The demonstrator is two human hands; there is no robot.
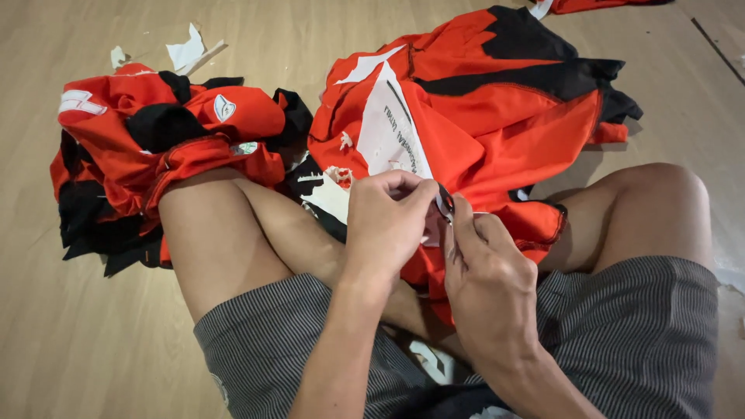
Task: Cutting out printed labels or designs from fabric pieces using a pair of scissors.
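A small dark tag (pixel 445 200) is pinched between the left hand (pixel 386 221) and right hand (pixel 485 271) at centre, over the lap. The red and black shirt (pixel 497 116) is spread at twelve o'clock, a garment pile (pixel 155 147) at ten o'clock.

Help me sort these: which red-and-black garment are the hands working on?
The spread-out garment on the right, bearing a white backing sheet; both hands pinch its edge. The bunched pile by the left knee lies untouched.

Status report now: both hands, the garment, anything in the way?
Left hand and right hand pinch a small black piece. Red-and-black fabric garment across lap. Torn white paper scraps beside the fingers.
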